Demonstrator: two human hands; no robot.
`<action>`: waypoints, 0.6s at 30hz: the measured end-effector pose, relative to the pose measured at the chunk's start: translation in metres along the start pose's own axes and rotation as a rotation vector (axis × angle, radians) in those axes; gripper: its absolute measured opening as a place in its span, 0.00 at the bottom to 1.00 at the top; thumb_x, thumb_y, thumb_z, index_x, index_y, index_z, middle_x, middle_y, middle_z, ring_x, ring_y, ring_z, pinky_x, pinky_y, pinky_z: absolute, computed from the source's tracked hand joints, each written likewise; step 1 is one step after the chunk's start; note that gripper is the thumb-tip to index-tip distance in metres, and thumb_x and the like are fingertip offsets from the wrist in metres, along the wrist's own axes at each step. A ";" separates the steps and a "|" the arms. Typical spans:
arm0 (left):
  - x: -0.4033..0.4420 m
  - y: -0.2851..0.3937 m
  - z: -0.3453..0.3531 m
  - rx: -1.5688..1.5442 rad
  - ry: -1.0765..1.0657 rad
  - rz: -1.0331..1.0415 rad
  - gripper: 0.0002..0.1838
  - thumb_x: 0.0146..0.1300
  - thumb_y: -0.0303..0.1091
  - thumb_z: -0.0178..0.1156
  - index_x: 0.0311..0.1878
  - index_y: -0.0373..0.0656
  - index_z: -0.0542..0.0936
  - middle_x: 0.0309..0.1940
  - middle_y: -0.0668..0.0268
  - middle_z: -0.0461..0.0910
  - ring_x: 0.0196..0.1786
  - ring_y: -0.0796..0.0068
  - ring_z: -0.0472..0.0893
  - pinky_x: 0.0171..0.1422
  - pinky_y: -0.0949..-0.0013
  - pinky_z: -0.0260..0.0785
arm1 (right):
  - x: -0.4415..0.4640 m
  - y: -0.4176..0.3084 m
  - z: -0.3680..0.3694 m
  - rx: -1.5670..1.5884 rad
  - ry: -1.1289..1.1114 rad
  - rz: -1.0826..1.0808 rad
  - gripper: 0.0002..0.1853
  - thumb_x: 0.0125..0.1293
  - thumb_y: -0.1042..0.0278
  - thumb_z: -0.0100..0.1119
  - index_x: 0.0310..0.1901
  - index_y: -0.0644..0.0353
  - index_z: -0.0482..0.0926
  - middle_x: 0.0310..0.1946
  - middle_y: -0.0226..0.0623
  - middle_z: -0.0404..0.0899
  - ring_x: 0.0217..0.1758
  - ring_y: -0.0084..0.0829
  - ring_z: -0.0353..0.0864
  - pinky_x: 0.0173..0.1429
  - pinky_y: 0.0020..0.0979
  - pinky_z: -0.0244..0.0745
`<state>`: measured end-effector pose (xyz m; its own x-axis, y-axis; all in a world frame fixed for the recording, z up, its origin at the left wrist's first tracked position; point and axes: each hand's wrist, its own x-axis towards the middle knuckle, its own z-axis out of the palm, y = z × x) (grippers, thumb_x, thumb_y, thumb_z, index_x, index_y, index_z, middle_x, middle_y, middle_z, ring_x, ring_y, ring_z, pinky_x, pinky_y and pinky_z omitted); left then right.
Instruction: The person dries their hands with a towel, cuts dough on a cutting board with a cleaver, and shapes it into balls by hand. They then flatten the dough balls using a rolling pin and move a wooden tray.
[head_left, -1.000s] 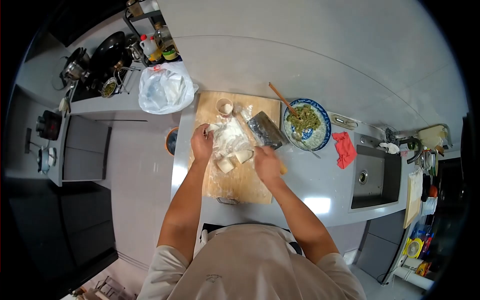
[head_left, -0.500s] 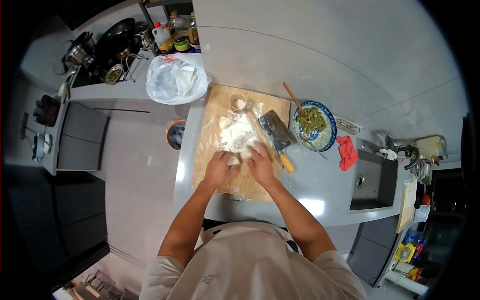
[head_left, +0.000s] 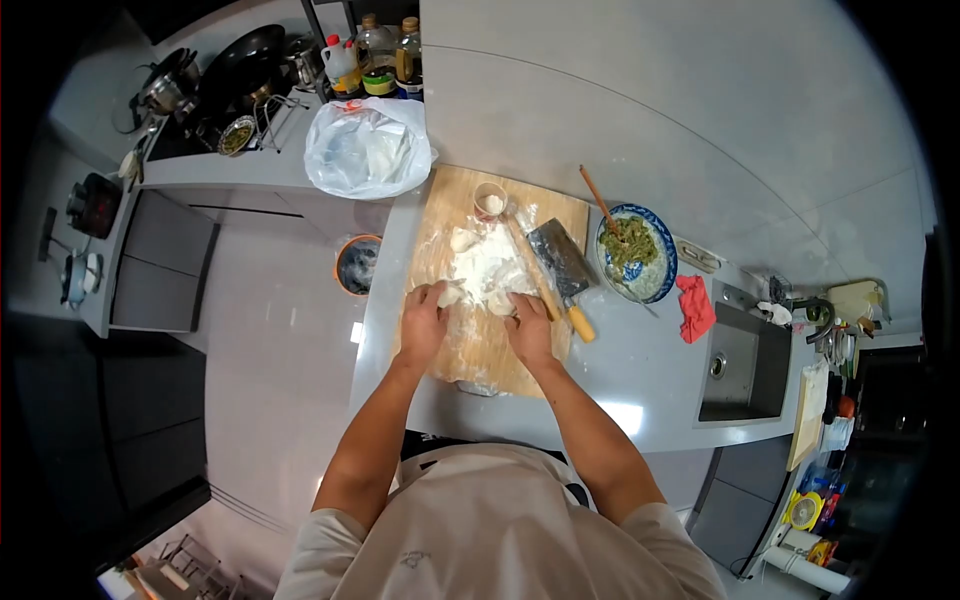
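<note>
My left hand (head_left: 424,322) has its fingers closed on a small piece of dough (head_left: 451,295), at the left side of the flour. Opposite it, my right hand (head_left: 528,328) grips another pale dough piece (head_left: 500,303) between thumb and fingers. Both hands are low over the wooden board (head_left: 485,355), which is dusted with white flour (head_left: 488,256). A further dough lump (head_left: 463,240) lies at the flour's upper left edge. Just right of the flour lie a rolling pin (head_left: 533,268) and a cleaver (head_left: 560,258) with a yellow handle.
A small cup (head_left: 490,202) stands at the board's far edge. To the right are a blue-rimmed bowl (head_left: 668,245) of green filling with chopsticks (head_left: 597,200), a red cloth (head_left: 695,307) and the sink (head_left: 745,365). A white plastic bag (head_left: 368,150) sits far left.
My hands have moved apart, each with a dough piece: the left slightly left and away from me, the right slightly right. The view has shifted a little.
</note>
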<state>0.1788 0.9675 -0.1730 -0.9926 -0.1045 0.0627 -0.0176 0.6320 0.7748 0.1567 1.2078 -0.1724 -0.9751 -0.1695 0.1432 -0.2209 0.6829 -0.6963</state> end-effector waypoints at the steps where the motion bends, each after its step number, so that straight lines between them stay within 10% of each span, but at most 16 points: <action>1: 0.003 0.000 -0.003 0.069 0.027 0.017 0.30 0.60 0.28 0.74 0.68 0.45 0.82 0.60 0.54 0.81 0.63 0.49 0.78 0.68 0.54 0.78 | 0.001 -0.004 -0.003 0.001 -0.003 0.002 0.22 0.67 0.70 0.70 0.63 0.58 0.85 0.60 0.44 0.85 0.63 0.50 0.81 0.69 0.47 0.77; 18: 0.125 0.023 0.017 0.122 0.041 -0.083 0.30 0.63 0.30 0.73 0.69 0.42 0.81 0.62 0.53 0.84 0.65 0.45 0.79 0.69 0.51 0.74 | 0.090 -0.027 0.017 0.229 0.044 0.118 0.11 0.72 0.76 0.65 0.53 0.61 0.90 0.47 0.50 0.91 0.48 0.47 0.92 0.53 0.38 0.85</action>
<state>0.0522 0.9823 -0.1580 -0.9814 -0.1900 0.0287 -0.1167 0.7079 0.6967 0.0753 1.1618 -0.1529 -0.9949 -0.0636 0.0786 -0.1002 0.5168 -0.8502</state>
